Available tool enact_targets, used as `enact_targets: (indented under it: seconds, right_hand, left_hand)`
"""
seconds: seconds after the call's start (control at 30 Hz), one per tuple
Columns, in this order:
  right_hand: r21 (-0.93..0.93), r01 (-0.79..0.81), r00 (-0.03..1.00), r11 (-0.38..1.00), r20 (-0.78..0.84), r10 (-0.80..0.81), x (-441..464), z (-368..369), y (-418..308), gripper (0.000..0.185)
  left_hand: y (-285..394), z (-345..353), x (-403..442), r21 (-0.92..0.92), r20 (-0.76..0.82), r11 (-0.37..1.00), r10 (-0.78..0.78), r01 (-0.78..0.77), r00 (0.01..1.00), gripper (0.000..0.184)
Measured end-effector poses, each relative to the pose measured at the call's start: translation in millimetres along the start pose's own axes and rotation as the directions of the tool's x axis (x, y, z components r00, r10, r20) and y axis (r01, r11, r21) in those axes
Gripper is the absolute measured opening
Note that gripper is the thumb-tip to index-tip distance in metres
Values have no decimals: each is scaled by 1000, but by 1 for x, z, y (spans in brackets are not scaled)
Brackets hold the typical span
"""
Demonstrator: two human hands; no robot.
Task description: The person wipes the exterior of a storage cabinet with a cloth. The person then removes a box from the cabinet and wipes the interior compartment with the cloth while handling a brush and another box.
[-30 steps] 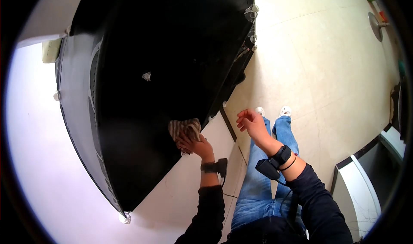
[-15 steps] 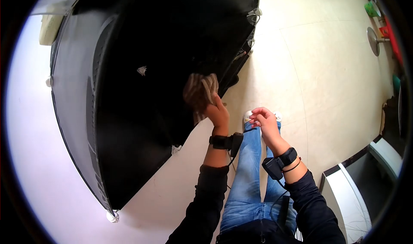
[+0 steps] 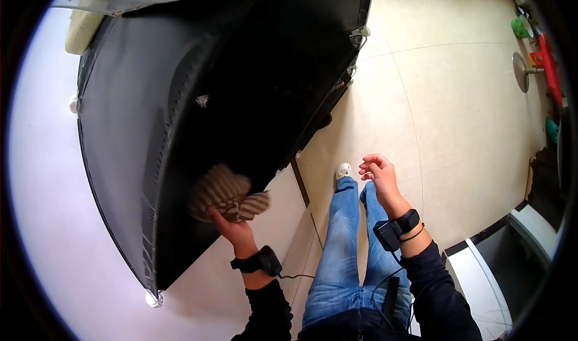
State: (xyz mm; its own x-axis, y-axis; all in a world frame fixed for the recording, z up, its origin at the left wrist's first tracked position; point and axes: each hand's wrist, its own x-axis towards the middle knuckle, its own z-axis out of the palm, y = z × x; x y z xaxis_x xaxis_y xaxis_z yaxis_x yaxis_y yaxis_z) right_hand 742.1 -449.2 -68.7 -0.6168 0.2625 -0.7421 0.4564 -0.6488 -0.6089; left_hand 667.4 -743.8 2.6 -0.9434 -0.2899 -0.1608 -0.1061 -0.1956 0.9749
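Observation:
My left hand (image 3: 237, 231) grips a brown-and-beige striped cloth (image 3: 226, 198), bunched and folded with loose ends sticking out. The hand's thumb and fingers close on its lower edge. Behind the cloth is a large black surface (image 3: 241, 118), over its lower part; whether the cloth touches it I cannot make out. My right hand (image 3: 379, 171) hangs above the floor in front of my legs, its fingers loosely bent and apart, with nothing in them. A small whitish scrap (image 3: 201, 101) shows on the black surface, above the cloth.
A grey, slotted strip (image 3: 135, 106) borders the black surface on the left, with white pieces (image 3: 154, 299) at its edges. The tiled floor (image 3: 397, 112) lies to the right. A white-edged open box or drawer (image 3: 478, 281) stands low right; a round metal base (image 3: 521, 72) is at far right.
My left hand has moved the striped cloth down and to the left across the black surface. My right hand stays nearly in place. The view has shifted slightly.

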Motion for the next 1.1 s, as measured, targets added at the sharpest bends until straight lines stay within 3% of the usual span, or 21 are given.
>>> enact_targets:
  seconds: [0.03,0.07,0.13,0.17,0.2,0.23,0.27,0.3,0.43,0.47,0.53,0.57,0.6,0.73,0.83,0.9,0.97,1.0,1.03,1.1]
  right_hand:
    - [-13,33,999,999,6,-33,3,2,1,13]
    - [-24,68,998,997,10,-68,6,3,0,13]
    - [-128,149,989,980,10,-149,15,9,-7,13]
    - [-234,222,974,947,20,-224,22,13,-12,14]
    - [-235,226,973,945,13,-230,28,17,-19,14]
    - [-381,359,929,852,52,-368,36,22,-28,14]
    - [-513,473,864,716,112,-490,42,26,-39,14]
    - [-543,509,835,667,125,-535,48,33,-51,14]
    - [-641,549,780,536,162,-605,64,59,-86,14]
    - [-645,555,770,525,158,-618,67,63,-89,13]
    - [-624,581,748,523,156,-645,75,65,-90,13]
    - [-602,609,725,517,158,-670,80,66,-90,12]
    - [-605,609,724,513,160,-671,85,65,-92,12]
    - [-701,639,629,318,238,-740,111,59,-118,10]
    - [-707,637,663,308,297,-687,130,66,-140,11]
    - [-709,681,570,183,356,-740,139,76,-147,12]
    - [-661,720,550,211,357,-755,133,92,-148,13]
    - [-613,754,529,237,352,-772,128,100,-149,14]
    - [-589,745,577,314,333,-745,121,107,-148,14]
    - [-544,774,552,325,327,-767,116,111,-139,15]
  left_hand:
    - [-6,-6,6,283,-10,944,177,-167,984,45]
    - [-16,-7,12,281,-4,945,178,-169,984,45]
    - [-34,11,24,687,-11,727,12,-1,1000,52]
    - [-45,29,33,638,-92,733,-232,236,968,54]
    - [-53,46,37,571,-155,677,-466,464,871,55]
    - [-97,28,44,900,-32,430,-108,76,994,55]
    - [-108,42,42,937,220,214,251,-275,943,56]
    - [-118,57,40,898,429,-178,561,-402,709,58]
    - [-108,76,30,917,395,-132,427,-377,813,58]
    - [-94,86,28,962,203,176,52,-209,978,58]
    - [-93,96,27,926,77,370,-380,76,922,58]
    - [-107,98,25,943,227,263,-59,-204,972,58]
    - [-114,103,23,903,397,70,244,-424,885,57]
    - [-116,118,17,842,498,98,233,-530,835,56]
    - [-117,116,15,834,508,115,218,-539,833,57]
    - [-121,114,16,812,530,151,214,-564,821,56]
    - [-137,110,18,792,499,379,49,-478,865,56]
    - [-129,118,15,794,498,376,49,-478,866,56]
    - [-112,132,9,768,550,326,109,-552,828,54]
    - [-107,140,4,750,578,266,182,-606,796,51]
